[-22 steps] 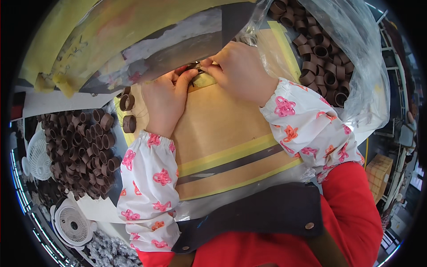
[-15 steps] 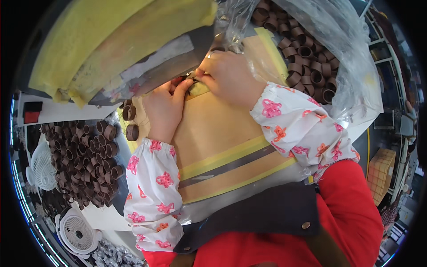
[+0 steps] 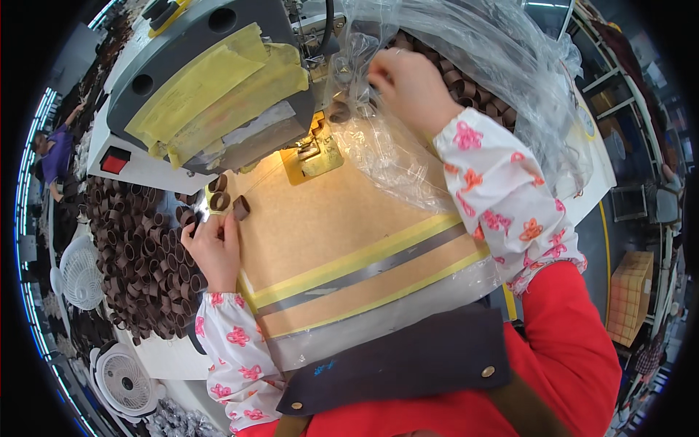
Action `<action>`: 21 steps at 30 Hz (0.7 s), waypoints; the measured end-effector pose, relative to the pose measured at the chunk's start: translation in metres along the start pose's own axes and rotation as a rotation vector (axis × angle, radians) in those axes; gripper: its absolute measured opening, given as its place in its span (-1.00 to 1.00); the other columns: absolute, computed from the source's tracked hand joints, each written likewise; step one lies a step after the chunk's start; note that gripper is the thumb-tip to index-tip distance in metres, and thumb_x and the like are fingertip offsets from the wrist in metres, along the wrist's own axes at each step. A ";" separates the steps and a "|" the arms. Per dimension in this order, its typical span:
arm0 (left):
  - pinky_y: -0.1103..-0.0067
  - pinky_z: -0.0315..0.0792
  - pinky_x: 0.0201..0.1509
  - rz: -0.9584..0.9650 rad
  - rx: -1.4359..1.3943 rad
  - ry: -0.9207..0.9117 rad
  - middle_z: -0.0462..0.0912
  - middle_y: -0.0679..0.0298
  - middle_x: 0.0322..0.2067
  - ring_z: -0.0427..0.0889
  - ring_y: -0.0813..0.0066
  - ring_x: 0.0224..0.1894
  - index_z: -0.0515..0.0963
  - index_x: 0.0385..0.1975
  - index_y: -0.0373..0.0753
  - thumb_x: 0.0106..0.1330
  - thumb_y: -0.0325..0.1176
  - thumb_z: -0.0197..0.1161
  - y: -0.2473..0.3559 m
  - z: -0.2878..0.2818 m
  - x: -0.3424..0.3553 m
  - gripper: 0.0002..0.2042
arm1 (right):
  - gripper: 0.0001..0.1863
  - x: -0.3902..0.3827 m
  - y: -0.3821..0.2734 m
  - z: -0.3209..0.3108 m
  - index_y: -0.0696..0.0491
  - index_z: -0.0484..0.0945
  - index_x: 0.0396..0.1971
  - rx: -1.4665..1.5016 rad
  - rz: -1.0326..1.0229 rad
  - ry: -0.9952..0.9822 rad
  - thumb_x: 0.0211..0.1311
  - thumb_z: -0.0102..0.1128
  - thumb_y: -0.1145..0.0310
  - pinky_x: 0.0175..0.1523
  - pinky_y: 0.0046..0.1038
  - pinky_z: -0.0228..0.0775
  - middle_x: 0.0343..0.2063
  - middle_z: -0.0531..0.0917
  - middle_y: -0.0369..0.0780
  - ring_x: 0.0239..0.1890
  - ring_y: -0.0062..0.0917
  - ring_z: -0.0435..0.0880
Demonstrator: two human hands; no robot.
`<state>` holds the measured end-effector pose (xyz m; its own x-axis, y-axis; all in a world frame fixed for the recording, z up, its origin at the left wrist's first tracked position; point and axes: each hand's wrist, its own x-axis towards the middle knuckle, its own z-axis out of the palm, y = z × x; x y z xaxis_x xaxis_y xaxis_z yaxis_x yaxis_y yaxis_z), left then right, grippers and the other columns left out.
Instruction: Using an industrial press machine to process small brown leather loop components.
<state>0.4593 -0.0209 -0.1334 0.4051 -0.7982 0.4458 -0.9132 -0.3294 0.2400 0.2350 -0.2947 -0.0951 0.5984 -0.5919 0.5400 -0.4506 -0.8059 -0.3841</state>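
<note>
Left hand: left hand [image 3: 213, 247] rests at the left edge of the brown work surface [image 3: 342, 233], fingers curled together, fingertips pinching a small metal snip or tweezer-like tool [image 3: 204, 213]; too small to say which.
Loose loops: a few short brown fabric loops [image 3: 222, 198] lie on the surface just beyond the left fingertips, one dark piece [image 3: 241, 207] slightly to the right of them, apart from the hand.
Right hand: right hand [image 3: 409, 86] is raised at the mouth of a clear plastic bag [image 3: 466, 51], fingers bunched and pinching at the film or at a loop inside; which one cannot be told through the crumpled plastic.
Bag contents: more brown loops [image 3: 473, 87] fill the bag, behind and to the right of the right hand.
Machine: a grey sewing machine head [image 3: 218, 80], patched with yellow tape, sits between the two hands at the top; a lit yellow plate [image 3: 313, 156] shows under its needle area.
Left pile: a big heap of brown loops [image 3: 138, 247] lies off the surface, just left of the left hand.
Surface edge: yellow and grey stripes [image 3: 364, 273] cross the near part of the work surface.
Surroundings: white fans [image 3: 81, 273] sit at far left, below the heap.
Sleeves: both forearms wear white sleeve covers [image 3: 510, 211] with pink flowers.
</note>
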 end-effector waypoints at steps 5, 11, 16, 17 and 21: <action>0.52 0.09 -0.03 -0.038 -0.046 0.016 0.52 0.41 -0.54 0.44 0.50 -0.44 0.50 -0.53 -0.18 0.08 -0.36 0.22 0.008 -0.017 0.004 -0.93 | -0.84 0.027 0.043 0.013 0.11 0.48 -0.39 -0.260 0.107 -0.028 -0.03 0.12 0.43 -0.28 -0.21 0.38 -0.48 0.58 -0.08 -0.37 -0.15 0.55; 0.28 0.23 0.00 0.171 -0.237 0.006 0.51 0.03 -0.25 0.41 0.05 -0.14 0.46 -0.22 -0.34 0.08 -0.47 0.11 0.082 0.017 0.028 -0.75 | -0.81 0.025 0.036 0.005 0.12 0.48 -0.35 -0.230 0.096 -0.037 -0.03 0.05 0.43 -0.30 -0.31 0.41 -0.51 0.58 -0.07 -0.41 -0.21 0.58; 0.32 0.35 -0.22 0.000 -0.234 -0.102 0.52 0.01 -0.40 0.48 0.07 -0.33 0.43 -0.19 -0.34 0.11 -0.43 0.11 0.081 0.051 0.037 -0.74 | -0.86 -0.009 -0.019 -0.017 0.18 0.45 -0.40 0.631 0.239 -0.243 -0.02 -0.03 0.57 -0.46 -0.63 0.32 -0.61 0.51 -0.32 -0.56 -0.68 0.49; 0.35 0.37 -0.29 -0.024 -0.234 -0.106 0.53 0.04 -0.44 0.50 0.11 -0.40 0.44 -0.20 -0.33 0.11 -0.42 0.12 0.082 0.051 0.038 -0.75 | -0.87 -0.016 -0.034 -0.019 0.18 0.42 -0.41 0.800 0.348 -0.385 0.01 -0.08 0.62 -0.48 -0.70 0.28 -0.60 0.46 -0.37 -0.56 -0.76 0.44; 0.47 0.38 -0.50 -0.158 -0.688 -0.174 0.52 0.16 -0.55 0.52 0.33 -0.58 0.47 -0.24 -0.28 0.09 -0.39 0.17 0.080 0.055 0.038 -0.77 | -0.88 -0.038 -0.057 0.022 0.19 0.42 -0.41 1.072 0.464 -0.633 -0.01 -0.05 0.62 -0.46 -0.68 0.32 -0.54 0.47 -0.32 -0.58 -0.72 0.46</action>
<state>0.3989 -0.1059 -0.1445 0.4643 -0.8550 0.2309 -0.5862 -0.1013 0.8038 0.2523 -0.2268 -0.1096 0.8669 -0.4817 -0.1281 -0.1281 0.0329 -0.9912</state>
